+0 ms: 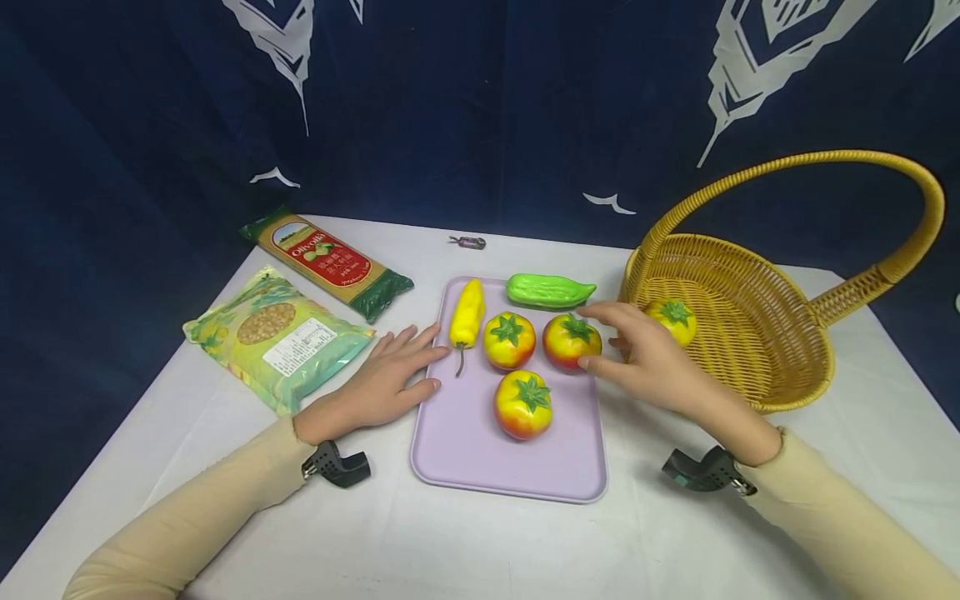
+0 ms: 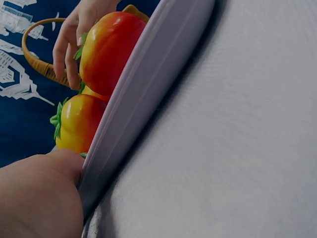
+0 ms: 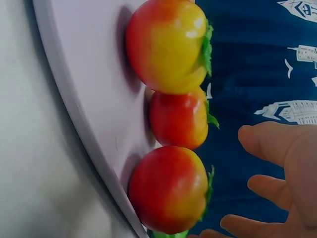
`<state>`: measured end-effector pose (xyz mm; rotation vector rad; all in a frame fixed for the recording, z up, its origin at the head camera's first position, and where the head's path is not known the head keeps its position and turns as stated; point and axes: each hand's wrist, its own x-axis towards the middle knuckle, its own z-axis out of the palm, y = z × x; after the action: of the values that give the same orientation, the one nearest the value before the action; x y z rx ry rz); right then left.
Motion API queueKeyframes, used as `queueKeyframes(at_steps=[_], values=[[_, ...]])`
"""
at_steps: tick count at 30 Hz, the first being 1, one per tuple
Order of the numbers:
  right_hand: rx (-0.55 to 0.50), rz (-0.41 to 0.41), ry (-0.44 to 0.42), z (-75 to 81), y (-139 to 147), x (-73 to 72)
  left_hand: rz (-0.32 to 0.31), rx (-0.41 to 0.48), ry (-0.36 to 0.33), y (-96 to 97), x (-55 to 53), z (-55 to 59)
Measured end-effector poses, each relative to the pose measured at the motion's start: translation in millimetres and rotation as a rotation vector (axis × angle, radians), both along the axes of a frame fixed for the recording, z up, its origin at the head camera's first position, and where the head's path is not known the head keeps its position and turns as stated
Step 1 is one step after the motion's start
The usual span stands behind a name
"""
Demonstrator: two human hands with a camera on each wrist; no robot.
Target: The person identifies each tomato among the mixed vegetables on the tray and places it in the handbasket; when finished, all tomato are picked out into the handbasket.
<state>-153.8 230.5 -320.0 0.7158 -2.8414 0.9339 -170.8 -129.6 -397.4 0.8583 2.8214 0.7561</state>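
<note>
Three yellow-red toy tomatoes with green leaf tops lie on a lilac tray (image 1: 517,475): a left one (image 1: 509,340), a right one (image 1: 572,342) and a front one (image 1: 522,405). My right hand (image 1: 652,358) hovers at the right tomato with fingers spread; in the right wrist view a gap shows between fingertips and tomato (image 3: 168,191). My left hand (image 1: 390,375) lies flat at the tray's left edge, fingers extended near a yellow pepper (image 1: 467,315). A green bumpy gourd (image 1: 550,290) lies along the tray's far edge.
A wicker basket (image 1: 817,367) with a tall handle stands at the right, one tomato (image 1: 672,321) inside. On the left lie a spaghetti pack (image 1: 330,258) and a green bag (image 1: 281,337) with a label. A small dark packet (image 1: 468,242) lies near the table's far edge.
</note>
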Motion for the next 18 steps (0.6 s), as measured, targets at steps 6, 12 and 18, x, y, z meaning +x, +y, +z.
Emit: queueKeyframes(at_steps=[6,12,18], values=[[-0.010,-0.032,-0.046,-5.8,-7,-3.5,0.000,-0.002,0.002,-0.3,-0.2,-0.4],[0.027,-0.100,-0.064,-15.0,-14,-8.6,-0.002,0.004,0.006,-0.6,-0.3,-1.0],[0.053,-0.146,-0.085,-22.2,-18,-12.2,0.002,0.003,-0.001,-0.2,-0.2,-1.1]])
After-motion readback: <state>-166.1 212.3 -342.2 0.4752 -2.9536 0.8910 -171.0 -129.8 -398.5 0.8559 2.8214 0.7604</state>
